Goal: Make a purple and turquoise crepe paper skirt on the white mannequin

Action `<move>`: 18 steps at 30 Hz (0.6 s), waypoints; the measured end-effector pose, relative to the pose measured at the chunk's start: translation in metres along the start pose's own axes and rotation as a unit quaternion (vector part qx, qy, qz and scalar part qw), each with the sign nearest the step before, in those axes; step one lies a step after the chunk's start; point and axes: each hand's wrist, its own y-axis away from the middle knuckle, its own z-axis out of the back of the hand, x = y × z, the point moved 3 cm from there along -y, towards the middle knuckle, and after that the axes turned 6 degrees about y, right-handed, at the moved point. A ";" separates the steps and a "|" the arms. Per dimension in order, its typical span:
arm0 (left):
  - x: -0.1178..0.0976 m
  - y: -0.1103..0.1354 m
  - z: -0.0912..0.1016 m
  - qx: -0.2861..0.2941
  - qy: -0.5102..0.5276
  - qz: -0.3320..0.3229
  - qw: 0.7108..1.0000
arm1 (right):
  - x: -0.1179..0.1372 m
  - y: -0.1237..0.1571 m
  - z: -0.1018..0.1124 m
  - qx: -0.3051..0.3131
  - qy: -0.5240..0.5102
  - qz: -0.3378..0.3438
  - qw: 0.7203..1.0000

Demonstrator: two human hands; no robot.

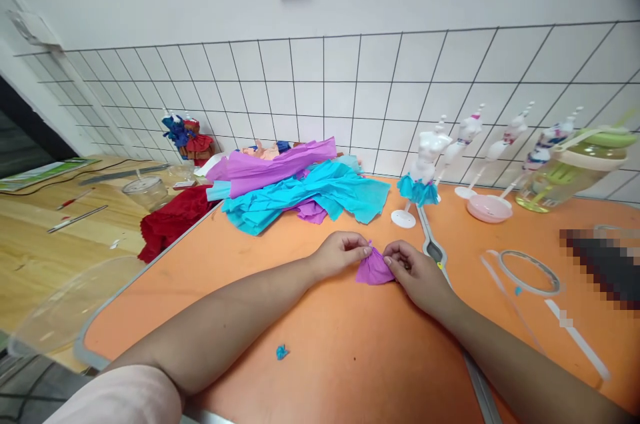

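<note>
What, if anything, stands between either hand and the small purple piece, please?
Nothing visible: the left hand pinches the purple piece near its gathered top, and the right hand holds its side. The blue scrap lies clear of both hands.

Two hands, one purple piece, four white mannequins, one bottle

Single head-worn view, facing forward and down over both hands, orange tabletop close, gridded wall beyond

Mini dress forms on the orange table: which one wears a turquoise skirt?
The leftmost dress form, nearest the right hand: its ruffled turquoise skirt sets it apart; the three to its right show none.
</note>
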 end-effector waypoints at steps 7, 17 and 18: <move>0.001 -0.004 0.004 -0.009 -0.010 0.006 1.000 | 0.001 0.006 -0.004 0.016 -0.096 -0.010 0.995; 0.000 -0.002 0.010 -0.156 0.035 -0.002 0.987 | 0.005 0.011 -0.006 0.032 -0.211 -0.072 0.974; 0.001 -0.002 0.010 -0.159 0.045 0.003 0.986 | 0.006 0.011 -0.006 0.038 -0.231 -0.074 0.969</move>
